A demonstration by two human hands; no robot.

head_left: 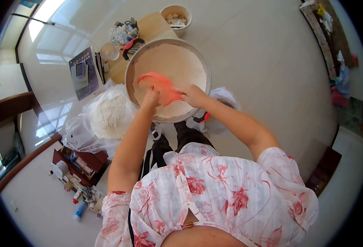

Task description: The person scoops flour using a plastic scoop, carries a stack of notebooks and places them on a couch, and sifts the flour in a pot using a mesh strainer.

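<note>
- Fingers (184, 89) shut on both sides right now: left hand (151, 97) and right hand (193, 96), two in play, each gripping the same red-orange piece (165, 87).
- Biggest of the lot, one round pan (209, 76), directly under those hands, a pale layer (173, 59) across its floor; loose powder or a sheet, can't call it from here.
- Next size down, one clear plastic bag (78, 131) over on the left, close by the pan, a single mound of white stuff (110, 117) inside.
- Smaller again, one bucket (176, 9) out beyond the pan, pale pieces (175, 19) heaped within, too jumbled to count.
- Now that red-orange piece, just one, thin-looking and blurred, stretched between the hands above the pan. Looks like a two-handed working or spreading step; the next move, I'd judge, calls for both pinches firm and the piece kept within the rim.
- Smallest, two red-and-black grips at the pan's edge: one far left (131, 47), one near right (202, 118).
</note>
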